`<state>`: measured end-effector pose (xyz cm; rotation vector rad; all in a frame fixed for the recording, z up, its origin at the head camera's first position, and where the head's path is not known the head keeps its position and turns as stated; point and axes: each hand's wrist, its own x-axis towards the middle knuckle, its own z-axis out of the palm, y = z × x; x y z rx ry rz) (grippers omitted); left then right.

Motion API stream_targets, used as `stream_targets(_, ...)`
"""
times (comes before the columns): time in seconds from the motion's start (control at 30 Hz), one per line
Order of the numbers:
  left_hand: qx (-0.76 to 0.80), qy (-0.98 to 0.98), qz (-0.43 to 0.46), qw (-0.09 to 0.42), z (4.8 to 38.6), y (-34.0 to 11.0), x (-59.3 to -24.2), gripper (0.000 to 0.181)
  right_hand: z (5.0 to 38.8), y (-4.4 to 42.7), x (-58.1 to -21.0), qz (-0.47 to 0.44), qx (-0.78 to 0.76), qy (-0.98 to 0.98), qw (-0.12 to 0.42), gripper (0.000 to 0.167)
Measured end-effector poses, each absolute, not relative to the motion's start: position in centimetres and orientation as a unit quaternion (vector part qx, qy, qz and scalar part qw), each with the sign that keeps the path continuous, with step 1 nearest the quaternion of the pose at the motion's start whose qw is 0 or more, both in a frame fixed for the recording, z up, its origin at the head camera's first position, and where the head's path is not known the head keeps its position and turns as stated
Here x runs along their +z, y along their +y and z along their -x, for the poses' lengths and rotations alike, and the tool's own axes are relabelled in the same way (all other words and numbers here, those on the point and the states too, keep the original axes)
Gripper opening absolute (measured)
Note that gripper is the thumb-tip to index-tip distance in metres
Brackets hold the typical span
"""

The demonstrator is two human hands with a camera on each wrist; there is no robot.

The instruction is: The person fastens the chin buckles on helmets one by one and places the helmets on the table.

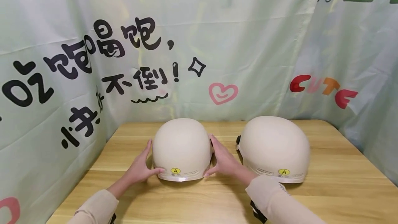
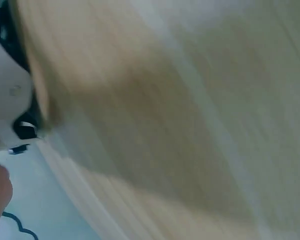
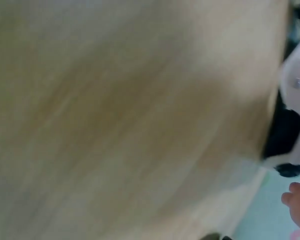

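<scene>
Two cream helmets rest on a wooden table, each with a yellow "A" sticker low on the side facing me. My left hand [image 1: 141, 168] holds the left helmet [image 1: 182, 144] at its left side, thumb on the front near the rim and fingers along the side. At the opposite side my right hand [image 1: 224, 158] holds the same helmet, thumb low and fingers reaching toward the back. Part of this helmet's shell [image 2: 7, 95] and its dark lining show in the left wrist view. In the right wrist view fingertips [image 3: 297, 200] appear beyond the shell [image 3: 292, 90].
The second helmet [image 1: 275, 148] stands to the right, close to my right forearm, with a black fitting [image 1: 238, 140] on its left side. A pale printed cloth [image 1: 248, 51] hangs behind and beside the wooden table [image 1: 192, 206].
</scene>
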<state>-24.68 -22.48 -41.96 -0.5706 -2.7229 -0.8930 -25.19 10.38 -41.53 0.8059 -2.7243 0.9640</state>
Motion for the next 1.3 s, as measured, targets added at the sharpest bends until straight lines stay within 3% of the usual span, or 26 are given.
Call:
stream_targets(0.13, -0.318, -0.92, 0.171, 0.151, 24.4, -21.3, -40.1, 0.107, 24.3, 11.5, -39.8, -0.258, 0.325, -0.906, 0.088, 0.123)
stream_targets(0.33, -0.354, -0.891, 0.186, 0.213, 24.3, -19.6, -36.9, 0.091, 23.5, 13.2, -37.0, -0.292, 0.288, -0.89, 0.2, 0.098)
stream_targets(0.47, -0.377, -0.877, 0.187, 0.232, 24.2, -18.2, -35.5, 0.084, 23.0, 14.7, -35.2, -0.294, 0.289, -0.88, 0.236, 0.091)
stream_targets(0.7, -0.448, -0.841, 0.177, 0.245, 24.0, -14.8, -33.9, 0.075, 22.2, 17.4, -33.3, -0.257, 0.319, -0.884, 0.226, 0.087)
stream_targets(1.1, -0.518, -0.785, 0.239, 0.242, 24.5, -9.1, -33.5, 0.07, 21.5, 21.6, -33.2, -0.225, 0.317, -0.875, 0.289, 0.085)
stream_targets(1.3, -0.525, -0.772, 0.271, 0.235, 24.7, -6.7, -33.6, 0.083, 21.1, 23.1, -33.1, -0.217, 0.315, -0.872, 0.306, 0.085)
